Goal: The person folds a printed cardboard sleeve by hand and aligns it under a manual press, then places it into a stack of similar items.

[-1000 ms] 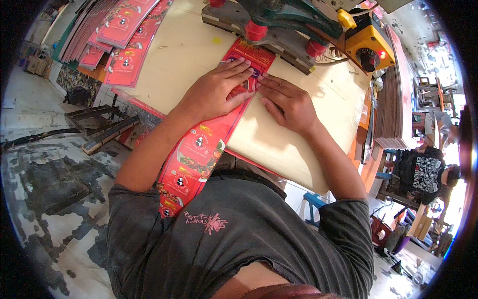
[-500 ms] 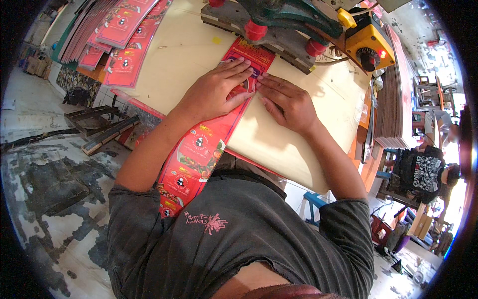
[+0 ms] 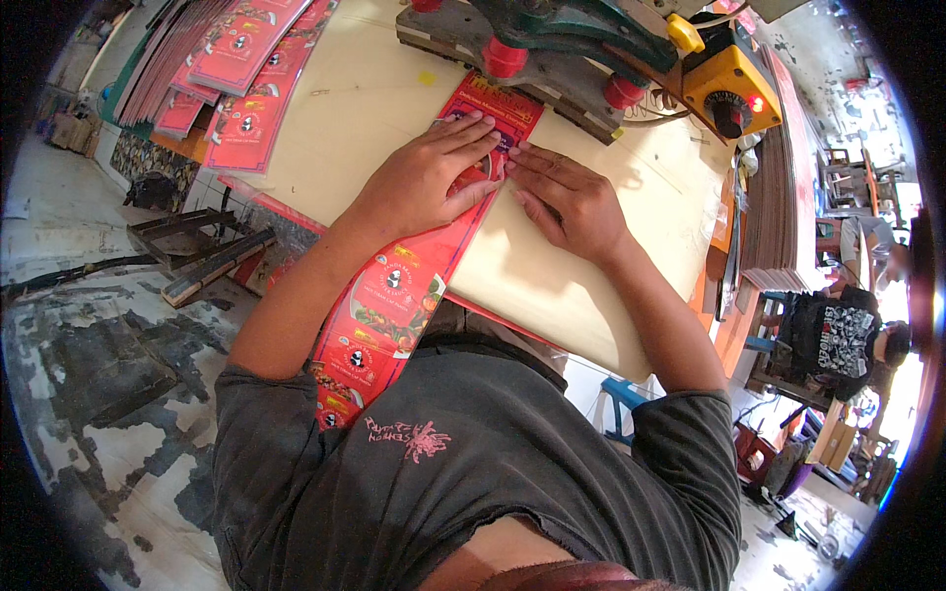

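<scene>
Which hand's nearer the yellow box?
Right: the right hand lies below-left of the box in view; the left hand, farther left, on the red strip.

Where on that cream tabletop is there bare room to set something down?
Mostly bare patches of the cream tabletop lie between the left hand and the stacked red sheets, and between the right hand and the brown stack. It's crowded along the red strip, up to the green machine.

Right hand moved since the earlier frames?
No. Against the yellow control box, the right hand shows no visible shift; it stays at the right edge of the red strip.
</scene>
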`<state>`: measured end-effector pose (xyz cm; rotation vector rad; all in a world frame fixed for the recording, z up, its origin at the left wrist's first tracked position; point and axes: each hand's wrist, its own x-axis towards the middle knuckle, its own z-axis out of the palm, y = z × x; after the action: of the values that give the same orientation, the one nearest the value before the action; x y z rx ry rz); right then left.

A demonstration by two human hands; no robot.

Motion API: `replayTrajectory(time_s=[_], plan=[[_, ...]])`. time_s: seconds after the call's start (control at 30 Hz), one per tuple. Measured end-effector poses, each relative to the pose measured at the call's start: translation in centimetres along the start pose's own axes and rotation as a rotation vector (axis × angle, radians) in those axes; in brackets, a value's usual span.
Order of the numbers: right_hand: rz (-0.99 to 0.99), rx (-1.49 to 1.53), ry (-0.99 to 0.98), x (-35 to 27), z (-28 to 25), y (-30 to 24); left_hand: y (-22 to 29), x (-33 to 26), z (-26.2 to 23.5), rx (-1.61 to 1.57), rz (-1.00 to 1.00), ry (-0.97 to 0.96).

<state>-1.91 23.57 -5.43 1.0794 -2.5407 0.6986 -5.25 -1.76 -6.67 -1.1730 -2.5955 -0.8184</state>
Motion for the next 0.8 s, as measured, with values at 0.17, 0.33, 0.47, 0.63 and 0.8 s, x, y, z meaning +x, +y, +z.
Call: replayTrajectory(time_s=[0.17,0.33,0.47,0.63,0.8], plan=[[-0.002,-0.002,-0.001,0.06,-0.10,-0.07,-0.13,-0.02,0.14,-0.001,0.008,0.005],[0.003,0.001,0.005,0.06,0.03,-0.04,-0.15,-0.06,0.19,0.007,0.008,0.009],[-0.006,-0.025,-0.010,-0.20,0.16,0.41,-0.06,0.06,0.23,0.075,-0.011,0.046],[0.011,-0.077,0.000,0.04,0.00,0.35,-0.46,0.08,0.48,0.122,-0.018,0.018],[0.064,-0.122,-0.062,0.26,-0.02,0.58,-0.42,0.26,0.22,0.130,-0.005,-0.002]])
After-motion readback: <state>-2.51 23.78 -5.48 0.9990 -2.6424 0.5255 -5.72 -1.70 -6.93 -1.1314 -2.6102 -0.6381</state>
